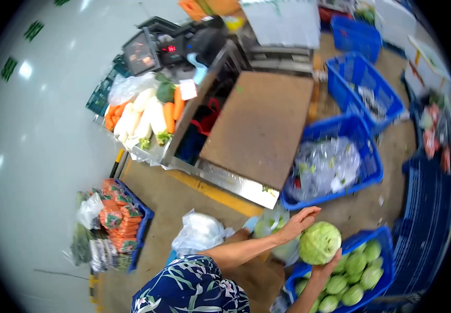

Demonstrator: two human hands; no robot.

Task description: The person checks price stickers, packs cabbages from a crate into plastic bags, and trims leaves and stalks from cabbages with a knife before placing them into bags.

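A round green cabbage [319, 243] is held in my right hand [327, 265], whose fingers wrap round its lower right side. Just beyond the cabbage's upper left side is my left hand [299, 224], fingers stretched out and holding nothing; whether it touches the leaves I cannot tell. Under the held cabbage, a blue crate [387, 249] contains several more cabbages [355, 263]. Close to my left forearm there is a clear plastic bag [271, 221] with something green inside.
A brown board [264, 125] lies on a metal-edged stand. Carrots and white radishes [150, 115] are beside a scale [142, 52]. Blue baskets [374, 175] stand on the right, a white bag [199, 232] and a crate of bagged carrots [124, 221] at the lower left.
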